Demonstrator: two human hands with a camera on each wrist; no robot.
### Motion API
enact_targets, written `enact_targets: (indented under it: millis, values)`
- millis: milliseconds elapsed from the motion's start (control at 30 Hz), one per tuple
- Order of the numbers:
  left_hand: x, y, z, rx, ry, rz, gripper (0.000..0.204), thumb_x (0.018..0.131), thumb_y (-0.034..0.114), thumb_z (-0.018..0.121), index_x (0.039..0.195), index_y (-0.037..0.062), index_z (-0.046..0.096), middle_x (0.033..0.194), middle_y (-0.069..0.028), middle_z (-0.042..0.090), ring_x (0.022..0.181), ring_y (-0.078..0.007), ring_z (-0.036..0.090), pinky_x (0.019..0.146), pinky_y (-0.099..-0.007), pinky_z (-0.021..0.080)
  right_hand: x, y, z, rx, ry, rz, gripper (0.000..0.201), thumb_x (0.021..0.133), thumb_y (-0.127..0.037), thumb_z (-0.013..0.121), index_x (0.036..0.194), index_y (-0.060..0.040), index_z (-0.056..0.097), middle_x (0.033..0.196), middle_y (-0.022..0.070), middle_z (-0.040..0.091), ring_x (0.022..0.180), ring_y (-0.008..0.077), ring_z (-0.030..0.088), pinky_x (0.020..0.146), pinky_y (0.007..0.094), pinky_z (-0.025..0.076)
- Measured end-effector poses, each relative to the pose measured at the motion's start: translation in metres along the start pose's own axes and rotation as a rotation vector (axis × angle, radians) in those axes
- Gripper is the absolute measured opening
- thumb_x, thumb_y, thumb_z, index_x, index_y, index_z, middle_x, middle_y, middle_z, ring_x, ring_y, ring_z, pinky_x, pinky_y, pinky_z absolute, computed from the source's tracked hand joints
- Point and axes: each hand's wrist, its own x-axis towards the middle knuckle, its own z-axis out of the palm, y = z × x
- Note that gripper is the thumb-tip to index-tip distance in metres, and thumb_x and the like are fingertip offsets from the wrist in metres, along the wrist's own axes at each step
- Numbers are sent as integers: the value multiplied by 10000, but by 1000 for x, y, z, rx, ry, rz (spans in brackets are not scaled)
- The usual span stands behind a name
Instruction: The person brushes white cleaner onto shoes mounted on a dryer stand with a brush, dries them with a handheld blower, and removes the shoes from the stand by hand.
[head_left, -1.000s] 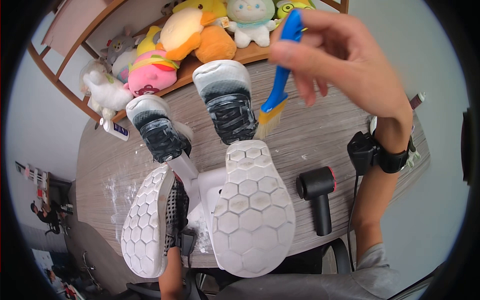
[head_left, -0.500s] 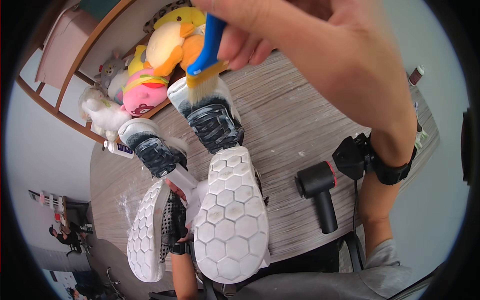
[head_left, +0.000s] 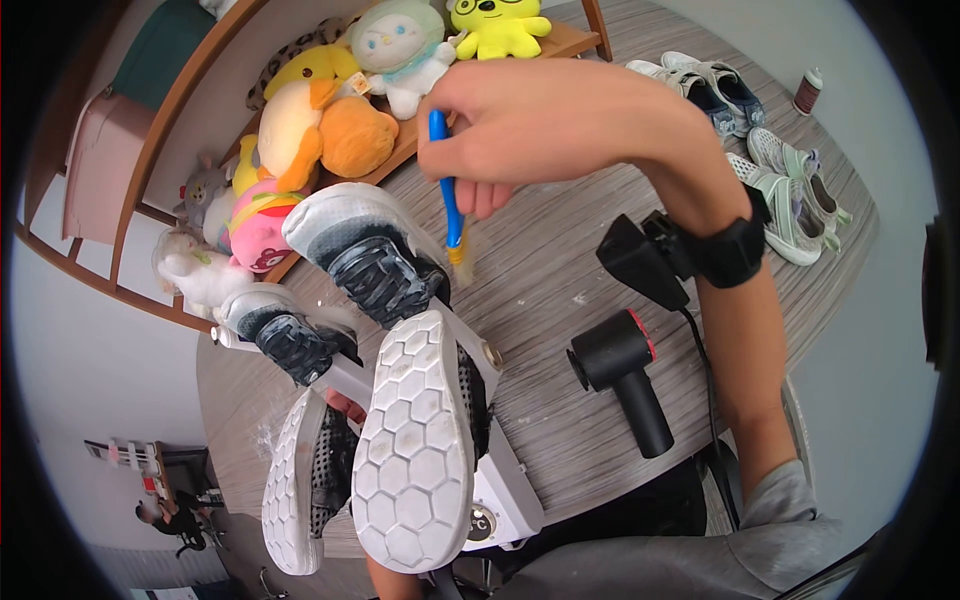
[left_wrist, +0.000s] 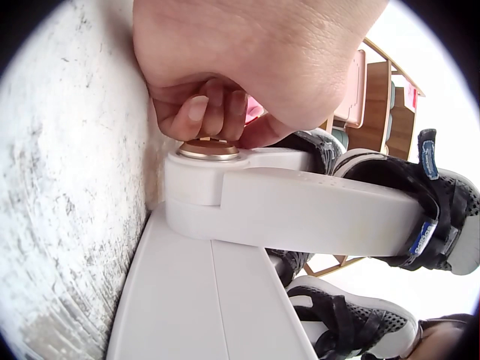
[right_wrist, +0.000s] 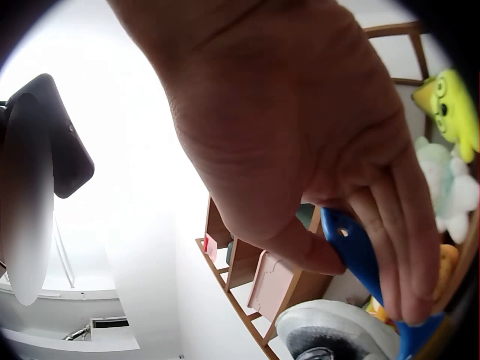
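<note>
In the head view my right hand [head_left: 500,135] holds a brush [head_left: 452,205] by its blue handle, bristles pointing down. Those bristles are close beside the upper black-and-white sneaker [head_left: 375,255]. The right wrist view shows thumb and fingers round the blue handle [right_wrist: 356,255]. A white shoe dryer [left_wrist: 315,214] carries several sneakers on its arms; two show their honeycomb soles [head_left: 415,440]. My left hand [left_wrist: 247,67] has its fingers curled at the gold-coloured knob [left_wrist: 208,150] on the dryer's joint. Shoes mostly hide that hand in the head view.
A black handheld blower [head_left: 625,375] lies right of the dryer. White shoes [head_left: 790,195] and a dark bottle [head_left: 808,92] stand at the far right. Plush toys [head_left: 320,135] line a wooden shelf behind; a white bottle [head_left: 230,338] is at the left. A person [head_left: 178,520] sits in the background.
The brush has gone from beside the upper sneaker to its toe, then back to its right side, lower than the toe. The head view has shifted, and the dryer's display now shows.
</note>
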Motion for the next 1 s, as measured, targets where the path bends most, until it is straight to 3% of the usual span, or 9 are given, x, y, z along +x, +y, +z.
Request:
enact_targets:
  millis: [233, 300, 333, 400, 433, 800, 900, 1000]
  values:
    - [-4, 0, 0, -4, -2, -15, 162, 1021, 178, 522, 1077, 55, 612, 839, 35, 595, 732, -34, 537, 657, -212, 464, 0, 4, -6, 143, 12, -78, 361, 976, -257, 559, 1057, 81, 655, 875, 161, 731, 780, 192, 734, 735, 285, 595]
    - [-7, 0, -3, -7, 7, -17, 161, 1021, 177, 523, 1074, 55, 612, 838, 35, 594, 731, -34, 537, 657, -212, 464, -10, -5, -9, 160, 214, -208, 393, 943, -253, 510, 946, 89, 703, 833, 164, 739, 727, 207, 733, 750, 302, 596]
    - [-8, 0, -4, -9, 12, -18, 160, 1020, 177, 523, 1072, 55, 612, 838, 35, 594, 731, -34, 536, 656, -212, 464, -19, -38, -14, 161, 210, -212, 393, 943, -253, 510, 946, 89, 703, 833, 164, 739, 727, 207, 733, 750, 302, 596]
    - [-12, 1, -8, -12, 21, -21, 159, 1020, 177, 524, 1070, 55, 612, 837, 35, 594, 731, -34, 536, 656, -212, 463, -38, -116, -25, 73, 315, 508, 370, 990, -268, 476, 982, 71, 623, 692, 102, 674, 627, 149, 612, 619, 297, 491]
    - [-14, 1, -10, -13, 26, -22, 158, 1020, 176, 524, 1068, 55, 612, 837, 35, 593, 730, -34, 535, 656, -212, 463, -39, -115, -24, 73, 312, 504, 370, 990, -268, 476, 982, 71, 623, 692, 102, 674, 627, 149, 612, 619, 297, 491]
    - [-30, -2, -17, -44, 59, -35, 150, 1017, 173, 529, 1053, 54, 612, 834, 35, 591, 728, -34, 532, 656, -213, 462, -50, -51, -12, 65, 347, -95, 353, 1010, -283, 522, 1103, 34, 647, 823, 146, 713, 710, 174, 714, 639, 275, 569]
    - [-32, -3, -17, -55, 68, -35, 148, 1017, 173, 530, 1048, 54, 612, 833, 35, 590, 728, -34, 532, 655, -213, 462, -51, -58, -14, 61, 348, -206, 353, 1014, -286, 531, 1126, 27, 651, 847, 154, 719, 726, 179, 732, 642, 271, 583]
    - [-35, -4, -16, -62, 70, -38, 146, 1016, 172, 531, 1044, 54, 613, 832, 35, 590, 727, -34, 531, 655, -213, 461, -56, -115, -32, -147, -73, 451, 368, 976, -293, 487, 838, 34, 585, 642, 110, 552, 555, 158, 474, 549, 328, 416]
